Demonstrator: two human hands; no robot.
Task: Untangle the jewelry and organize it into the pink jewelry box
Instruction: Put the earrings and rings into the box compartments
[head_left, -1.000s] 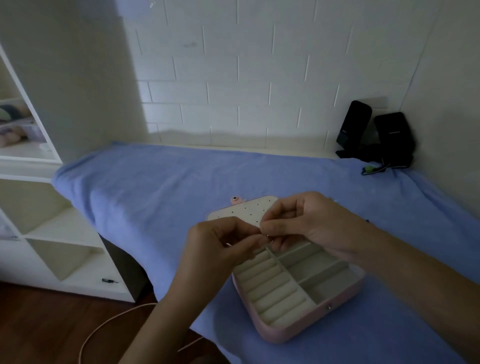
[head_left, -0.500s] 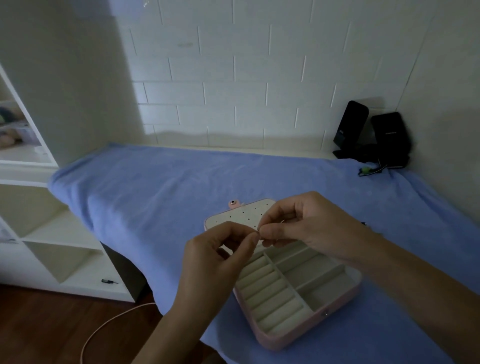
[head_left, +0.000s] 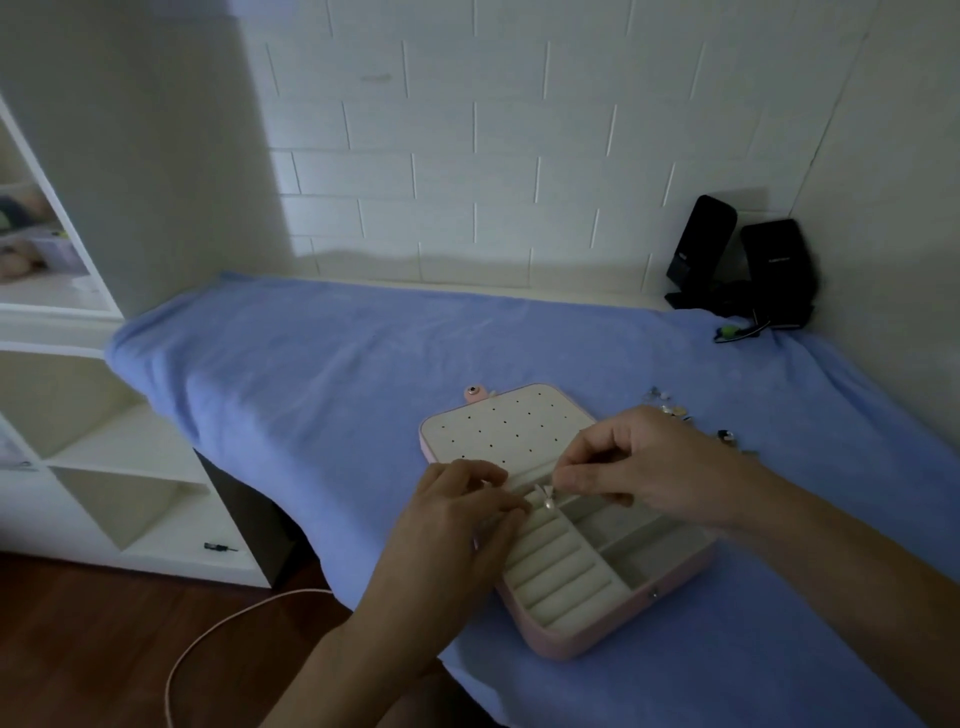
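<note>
so here's where I'm at: my right hand (head_left: 660, 462) pinches a tiny pale earring (head_left: 546, 499) between thumb and fingertips (head_left: 566, 480). The little thing hangs just below that pinch, with a small pearl-like bead at its bottom end. It sits right over the top end of the ring-roll section of the pink jewelry box (head_left: 597, 640), about where the tray meets the lid (head_left: 504, 426). Too small and blurry to say whether it's touching the padding or just above it

My left hand (head_left: 457, 514) is right next to it on the left, fingers curled, tips just beside the earring and over the near-left corner of the tray. Honestly can't tell if those fingers are gripping the piece too or only resting by it

The box lies open on the blue cloth (head_left: 311, 364), lid flat toward the wall, its cream panel dotted with rows of little holes, and a pink snap tab (head_left: 472, 392) poking out at the far edge. The rest of the loose jewelry (head_left: 670, 408) is a small scatter on the cloth just past my right hand, beside the box and not in it

Two black speakers (head_left: 737, 260) stand in the far right corner
</note>
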